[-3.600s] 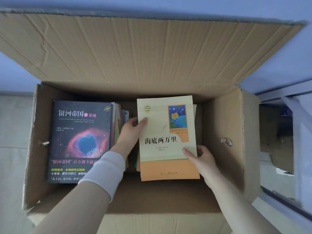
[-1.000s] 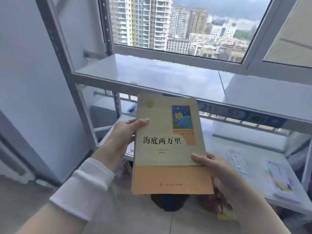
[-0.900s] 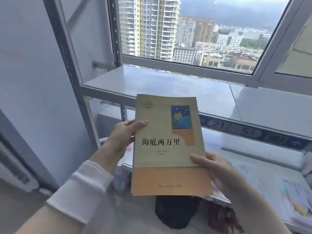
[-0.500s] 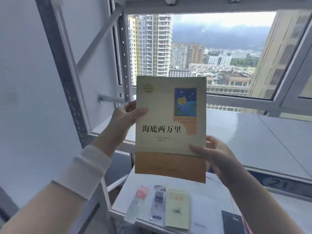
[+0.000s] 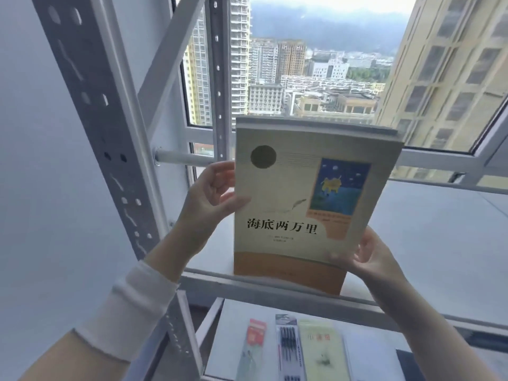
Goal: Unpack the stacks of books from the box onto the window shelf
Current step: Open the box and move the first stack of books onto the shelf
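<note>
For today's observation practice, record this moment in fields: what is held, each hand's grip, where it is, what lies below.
Held: stack of books, beige and orange cover facing the camera
Left hand: grips its left edge
Right hand: grips its lower right corner
Place: upright over the window shelf; contact unclear
Below: pack of pens, green booklet

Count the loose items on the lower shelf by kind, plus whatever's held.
stack of books, held: 1
red packet: 1
pack of black pens: 1
pale green booklet: 1
dark item, cut off by the frame edge: 1
Total: 5
</note>
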